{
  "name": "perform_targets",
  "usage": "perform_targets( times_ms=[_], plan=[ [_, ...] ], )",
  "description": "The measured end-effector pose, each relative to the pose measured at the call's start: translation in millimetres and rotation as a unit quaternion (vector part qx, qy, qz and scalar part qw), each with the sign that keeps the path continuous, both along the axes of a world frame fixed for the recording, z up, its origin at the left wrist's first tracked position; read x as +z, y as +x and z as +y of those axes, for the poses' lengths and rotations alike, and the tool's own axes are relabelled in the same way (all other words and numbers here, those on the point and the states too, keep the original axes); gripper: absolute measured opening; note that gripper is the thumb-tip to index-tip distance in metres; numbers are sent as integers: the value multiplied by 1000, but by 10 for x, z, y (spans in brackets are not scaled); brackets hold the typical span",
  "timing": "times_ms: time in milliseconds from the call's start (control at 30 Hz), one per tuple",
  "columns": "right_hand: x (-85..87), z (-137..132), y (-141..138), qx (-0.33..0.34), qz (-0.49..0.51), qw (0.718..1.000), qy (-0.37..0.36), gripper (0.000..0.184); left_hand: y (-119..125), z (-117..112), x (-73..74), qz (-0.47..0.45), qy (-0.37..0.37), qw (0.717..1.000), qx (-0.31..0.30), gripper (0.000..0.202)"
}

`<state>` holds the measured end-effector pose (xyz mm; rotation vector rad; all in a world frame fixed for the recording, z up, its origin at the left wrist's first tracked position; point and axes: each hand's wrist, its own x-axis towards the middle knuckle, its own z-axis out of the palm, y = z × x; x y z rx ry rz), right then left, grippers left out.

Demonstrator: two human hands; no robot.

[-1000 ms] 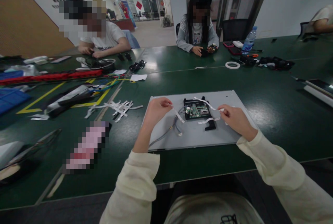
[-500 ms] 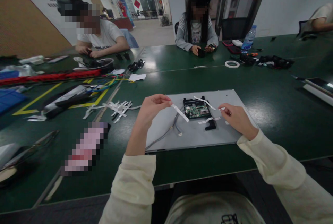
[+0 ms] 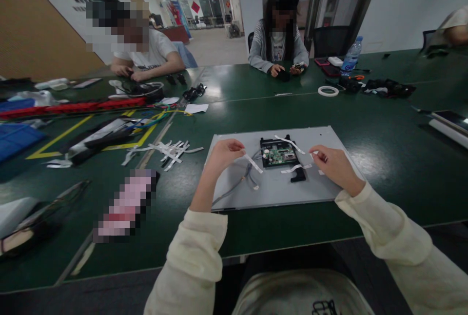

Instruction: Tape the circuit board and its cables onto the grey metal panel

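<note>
A grey metal panel [image 3: 329, 137] lies flat on the green table in front of me. A green circuit board [image 3: 278, 154] in a black frame sits on it, with white tape strips across it and grey cables [image 3: 237, 186] running off to the left. My left hand [image 3: 224, 155] is closed in a pinch on one end of a white tape strip [image 3: 253, 163] above the panel's left part. My right hand [image 3: 334, 166] rests on the panel right of the board, fingers curled on a small white piece of tape.
A pile of white tape strips [image 3: 170, 150] lies left of the panel. Further left are cables, a red strip [image 3: 73, 108] and a long black-and-silver part [image 3: 98, 137]. A tape roll [image 3: 328, 91] and water bottle [image 3: 350, 56] stand far right. Two people work across the table.
My left hand rose with the tape strip half a second ago and has come back down closer to the panel. My right hand has hardly moved.
</note>
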<state>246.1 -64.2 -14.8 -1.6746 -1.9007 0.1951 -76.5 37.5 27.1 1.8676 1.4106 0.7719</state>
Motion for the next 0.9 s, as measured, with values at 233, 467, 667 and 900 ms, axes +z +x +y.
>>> perform_targets(
  times_ms=[233, 467, 667, 900],
  plan=[
    [8, -7, 2, 4, -2, 1000, -6, 24, 61, 4, -75, 92, 24, 995, -16, 23],
    [4, -9, 3, 11, -3, 1000, -8, 24, 90, -37, -80, 178, 65, 980, -54, 27],
    [11, -8, -3, 17, -6, 1000, -6, 23, 118, -58, -110, 229, 108, 964, -77, 34],
    [22, -8, -8, 12, -7, 1000, -17, 23, 154, -130, -105, 255, 129, 954, -87, 40]
  ],
)
